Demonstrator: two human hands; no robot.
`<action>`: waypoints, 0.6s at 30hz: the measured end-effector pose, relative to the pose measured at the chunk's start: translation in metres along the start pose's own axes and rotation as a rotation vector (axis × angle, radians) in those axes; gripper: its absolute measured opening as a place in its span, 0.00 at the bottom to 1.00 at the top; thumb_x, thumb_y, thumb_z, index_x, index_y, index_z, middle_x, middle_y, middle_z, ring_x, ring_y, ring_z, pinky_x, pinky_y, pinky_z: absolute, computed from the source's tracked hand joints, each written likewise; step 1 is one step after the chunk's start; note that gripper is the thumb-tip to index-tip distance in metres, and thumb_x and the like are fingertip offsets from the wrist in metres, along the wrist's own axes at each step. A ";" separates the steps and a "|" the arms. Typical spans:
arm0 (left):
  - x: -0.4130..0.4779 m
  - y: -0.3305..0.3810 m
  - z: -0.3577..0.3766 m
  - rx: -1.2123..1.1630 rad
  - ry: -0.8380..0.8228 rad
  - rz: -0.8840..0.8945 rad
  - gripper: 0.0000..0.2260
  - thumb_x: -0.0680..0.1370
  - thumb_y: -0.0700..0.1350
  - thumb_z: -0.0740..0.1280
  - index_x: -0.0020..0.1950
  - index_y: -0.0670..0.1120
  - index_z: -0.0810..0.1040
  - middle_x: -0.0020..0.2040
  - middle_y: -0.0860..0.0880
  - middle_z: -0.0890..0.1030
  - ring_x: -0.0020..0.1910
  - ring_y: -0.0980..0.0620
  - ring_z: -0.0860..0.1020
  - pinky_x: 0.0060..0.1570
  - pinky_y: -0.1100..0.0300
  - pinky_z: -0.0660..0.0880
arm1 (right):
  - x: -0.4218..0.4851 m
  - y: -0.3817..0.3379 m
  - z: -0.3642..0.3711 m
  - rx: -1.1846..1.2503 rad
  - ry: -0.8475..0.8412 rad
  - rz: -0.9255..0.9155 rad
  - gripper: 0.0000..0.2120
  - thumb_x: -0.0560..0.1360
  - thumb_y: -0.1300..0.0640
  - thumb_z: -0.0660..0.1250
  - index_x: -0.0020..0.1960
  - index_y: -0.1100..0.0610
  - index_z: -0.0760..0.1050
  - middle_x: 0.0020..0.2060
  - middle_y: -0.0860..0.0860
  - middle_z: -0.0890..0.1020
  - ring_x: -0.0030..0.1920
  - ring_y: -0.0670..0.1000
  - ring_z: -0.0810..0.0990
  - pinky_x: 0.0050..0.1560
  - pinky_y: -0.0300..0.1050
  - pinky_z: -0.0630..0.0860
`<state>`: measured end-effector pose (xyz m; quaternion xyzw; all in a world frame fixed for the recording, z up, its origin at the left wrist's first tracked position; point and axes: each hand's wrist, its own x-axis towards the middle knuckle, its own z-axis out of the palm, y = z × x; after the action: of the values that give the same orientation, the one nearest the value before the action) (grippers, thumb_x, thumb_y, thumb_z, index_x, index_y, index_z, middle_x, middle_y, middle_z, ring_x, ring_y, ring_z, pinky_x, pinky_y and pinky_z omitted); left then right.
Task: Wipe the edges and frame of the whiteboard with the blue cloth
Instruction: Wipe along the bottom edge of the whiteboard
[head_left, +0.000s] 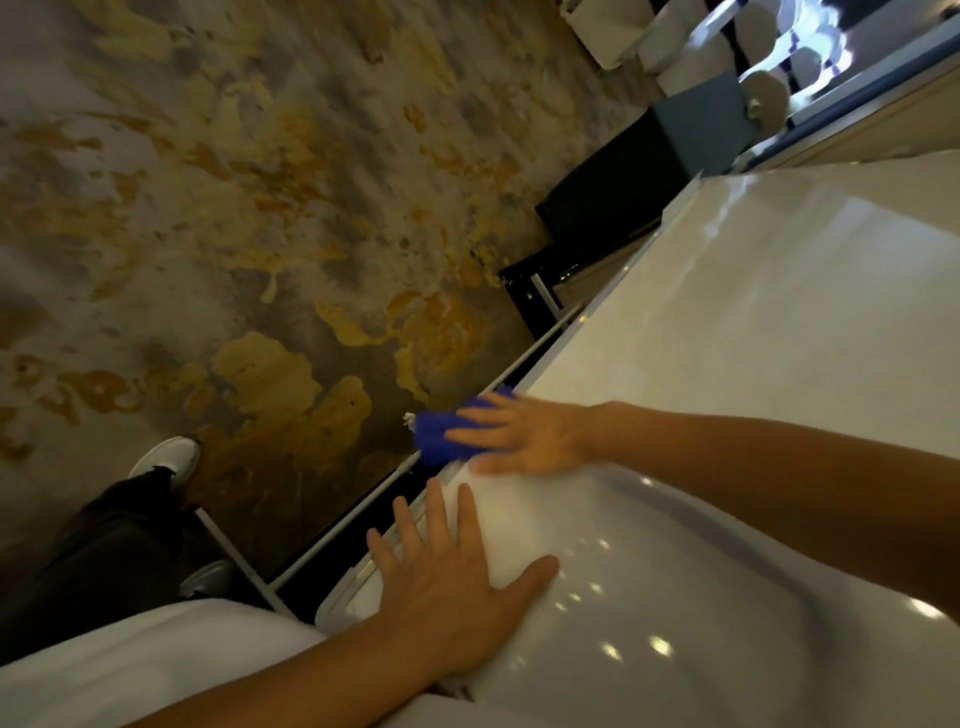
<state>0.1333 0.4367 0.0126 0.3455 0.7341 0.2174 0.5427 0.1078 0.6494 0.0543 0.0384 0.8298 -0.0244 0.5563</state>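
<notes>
The whiteboard (727, 364) fills the right half of the head view, glossy white, its frame edge (613, 301) running diagonally from lower left to upper right. My right hand (524, 436) presses the blue cloth (441, 434) flat against that edge, fingers spread over the cloth. The cloth bulges out past the edge toward the floor. My left hand (452, 577) lies flat and spread on the board near its lower corner (332, 608), holding nothing.
A patterned grey and yellow carpet (234, 208) covers the left. A white stand rail (363, 499) runs below the board edge. My white shoe (171, 457) and dark trouser leg are at lower left. Dark chairs (618, 197) and white furniture stand at upper right.
</notes>
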 end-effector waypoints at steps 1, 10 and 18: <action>0.001 0.001 -0.002 0.006 -0.018 0.007 0.57 0.57 0.84 0.36 0.77 0.53 0.30 0.79 0.47 0.30 0.76 0.36 0.31 0.70 0.33 0.32 | -0.002 0.019 -0.008 0.008 0.033 0.138 0.30 0.81 0.34 0.45 0.81 0.42 0.44 0.82 0.49 0.46 0.80 0.55 0.39 0.77 0.61 0.37; 0.029 0.014 -0.013 0.069 -0.020 0.077 0.57 0.55 0.83 0.33 0.78 0.54 0.32 0.80 0.49 0.32 0.77 0.38 0.33 0.72 0.36 0.35 | -0.005 0.028 -0.021 -0.026 -0.082 0.177 0.35 0.78 0.29 0.42 0.81 0.42 0.42 0.82 0.49 0.44 0.79 0.60 0.37 0.76 0.65 0.38; 0.088 0.044 -0.039 0.053 -0.133 0.116 0.48 0.66 0.80 0.44 0.77 0.57 0.32 0.80 0.51 0.33 0.78 0.41 0.34 0.74 0.40 0.37 | 0.011 0.119 -0.040 -0.006 0.016 0.341 0.32 0.81 0.33 0.44 0.81 0.44 0.43 0.82 0.50 0.45 0.80 0.60 0.39 0.77 0.61 0.39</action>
<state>0.0928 0.5341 -0.0015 0.4153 0.6807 0.2055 0.5674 0.0780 0.7718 0.0597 0.1772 0.8158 0.0730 0.5457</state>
